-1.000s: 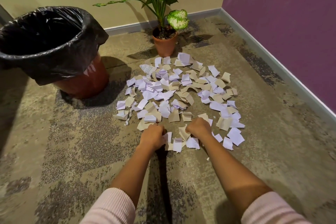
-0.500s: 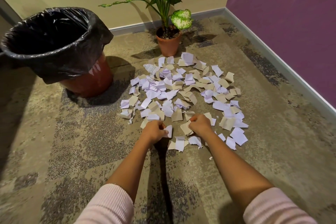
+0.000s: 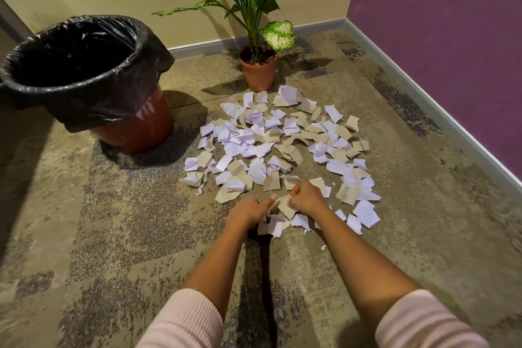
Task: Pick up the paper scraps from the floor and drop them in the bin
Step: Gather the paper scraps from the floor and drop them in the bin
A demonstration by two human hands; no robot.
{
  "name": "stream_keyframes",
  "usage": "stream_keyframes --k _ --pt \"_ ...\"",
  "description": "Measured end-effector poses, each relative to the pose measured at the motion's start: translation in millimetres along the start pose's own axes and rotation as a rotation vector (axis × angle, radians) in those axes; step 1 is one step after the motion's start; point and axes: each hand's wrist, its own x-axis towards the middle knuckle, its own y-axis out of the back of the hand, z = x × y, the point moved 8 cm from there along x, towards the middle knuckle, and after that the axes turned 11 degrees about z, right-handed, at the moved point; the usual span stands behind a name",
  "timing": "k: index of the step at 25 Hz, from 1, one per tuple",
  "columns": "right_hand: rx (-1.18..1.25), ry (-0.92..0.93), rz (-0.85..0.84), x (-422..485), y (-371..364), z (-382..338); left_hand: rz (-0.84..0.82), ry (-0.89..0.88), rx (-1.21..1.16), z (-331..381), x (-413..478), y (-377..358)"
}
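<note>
Your left hand [image 3: 248, 210] and right hand [image 3: 306, 198] meet at the pile's 6 o'clock edge, both grips curled tight on one tan scrap [image 3: 284, 206] between them. Scraps [image 3: 262, 147] lie spread on the floor [image 3: 127, 220] dead centre. Bin [image 3: 113, 102] stands apart at 10 o'clock, plant [image 3: 258, 70] just beyond the pile at 12.

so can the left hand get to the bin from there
Probably, with a stretch: only bare carpet lies between the left hand and the bin, and its mouth is open; it stands off to that hand's side.
</note>
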Motion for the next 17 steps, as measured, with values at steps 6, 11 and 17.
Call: stream_keyframes --k 6,11,17 --pt "-0.028 0.025 0.131 0 2 1 0.054 0.014 0.179 5 -11 -9" --pt "0.071 0.003 0.080 11 14 -1 0.126 -0.108 0.279 10 -19 -13" --pt "-0.204 0.091 -0.349 -9 5 13 0.065 -0.309 0.408 35 -21 -23"
